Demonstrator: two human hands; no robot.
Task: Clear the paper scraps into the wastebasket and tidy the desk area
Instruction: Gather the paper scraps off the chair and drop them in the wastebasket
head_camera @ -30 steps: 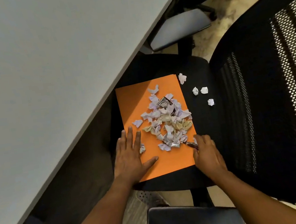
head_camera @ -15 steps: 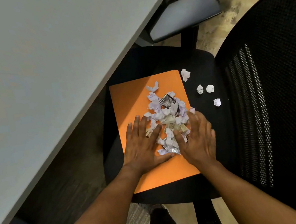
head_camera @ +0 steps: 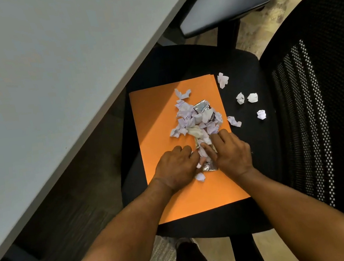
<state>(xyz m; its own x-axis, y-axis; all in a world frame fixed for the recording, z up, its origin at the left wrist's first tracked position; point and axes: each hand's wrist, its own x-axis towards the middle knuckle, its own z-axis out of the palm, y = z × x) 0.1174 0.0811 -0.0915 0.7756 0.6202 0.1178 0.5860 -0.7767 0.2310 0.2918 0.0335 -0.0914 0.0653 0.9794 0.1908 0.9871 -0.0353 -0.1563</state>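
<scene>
The black office chair seat [head_camera: 243,64] carries a flat orange paper folder [head_camera: 153,115], and the crumpled white and foil paper scraps [head_camera: 196,122] lie heaped near the folder's right edge; the grey desk [head_camera: 49,69] beside it shows no scraps. Five loose white paper balls [head_camera: 252,98] sit on the bare seat past that edge. A hasty squeeze would likely spill scraps over the folder's right edge or onto the floor. The left hand [head_camera: 177,168] is curled and the right hand [head_camera: 231,153] half-closed with fingers bent; both press the heap's near end between them. No wastebasket is in view.
</scene>
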